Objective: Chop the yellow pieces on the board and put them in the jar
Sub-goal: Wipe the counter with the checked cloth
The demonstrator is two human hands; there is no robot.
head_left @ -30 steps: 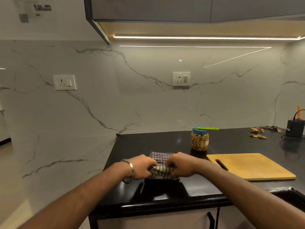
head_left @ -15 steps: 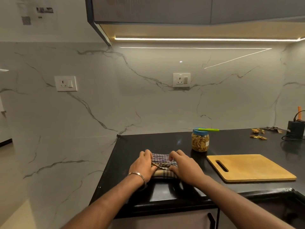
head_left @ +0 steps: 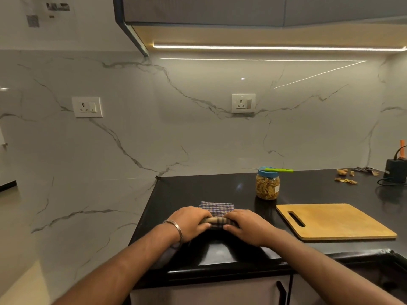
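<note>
Black and glossy, the countertop (head_left: 198, 190) runs from a rounded front edge back to a marble-veined wall, with cabinet fronts and a dark handle (head_left: 282, 292) below its lip. Nearest the edge, both hands sit side by side on a folded checked cloth (head_left: 217, 208). The left hand (head_left: 189, 222), with a metal bangle (head_left: 176, 227) at the wrist, has its fingers curled over the cloth's near fold and its thumb tucked against the front. The right hand (head_left: 246, 225) mirrors it, fingers bent over the same rolled edge, thumb tip pressing the fold; the two thumbs lie just apart. Beyond the knuckles the cloth lies flat on the counter.

To the right of the hands lies a wooden cutting board (head_left: 337, 221) with a slot handle at its left end, its surface bare. Behind the board's left corner stands a clear jar (head_left: 267, 187) filled with yellow-brown pieces, blue lid on, and a green-handled knife (head_left: 278, 170) resting across the lid. Farther right, near the wall, loose yellow pieces (head_left: 345, 180) lie scattered on the counter, well apart from the board. A black box (head_left: 396, 172) with a cable sits at the right edge.

On the wall are two white sockets (head_left: 243, 103), and above, a lit strip (head_left: 275, 48) under an overhead cabinet (head_left: 242, 9).
</note>
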